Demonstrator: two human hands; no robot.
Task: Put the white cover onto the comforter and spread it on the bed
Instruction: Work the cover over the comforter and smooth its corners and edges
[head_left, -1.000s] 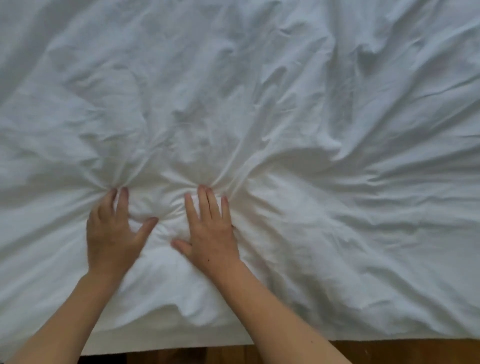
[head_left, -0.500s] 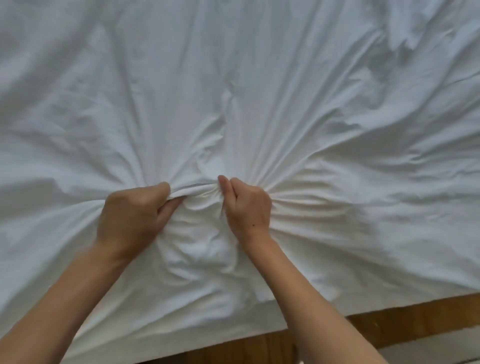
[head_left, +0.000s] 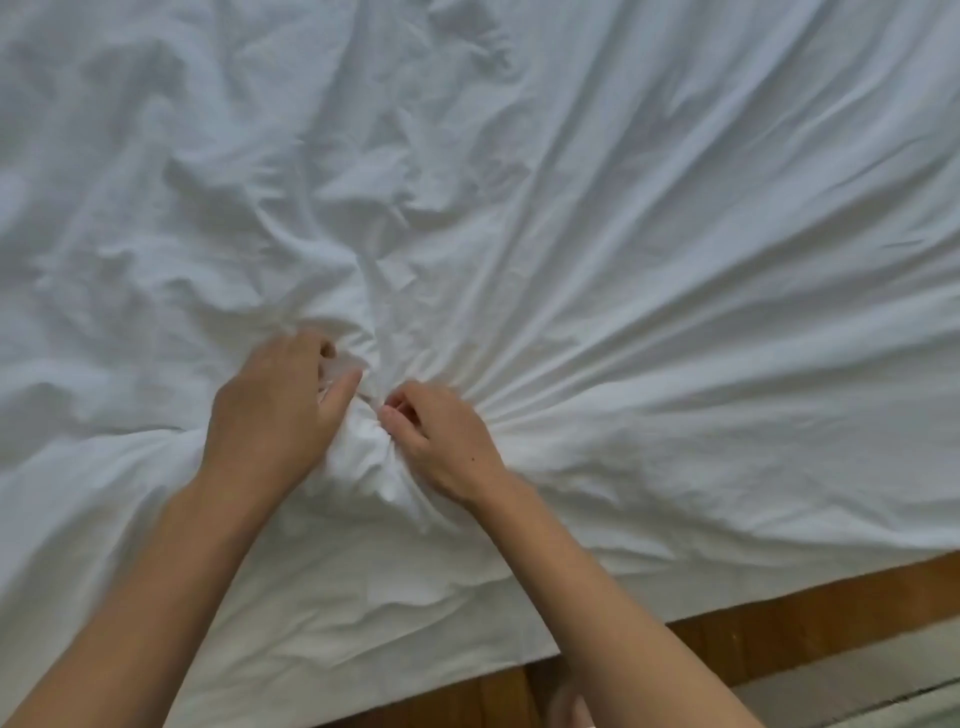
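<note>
While bunching white cover (head_left: 571, 234), left hand (head_left: 275, 410) and right hand (head_left: 441, 436) pinching folds, wood floor (head_left: 805, 629) below, fingertips buried.

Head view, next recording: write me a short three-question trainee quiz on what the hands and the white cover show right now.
1. True or false: the left hand lies flat and open on the white cover.
2. What does the right hand pinch?
A. a pillow
B. a bunch of cover fabric
C. nothing
3. Fill in: below the cover's edge shows a strip of ____ floor.

Key: 1 false, it grips gathered fabric; 2 B; 3 wooden.
</note>
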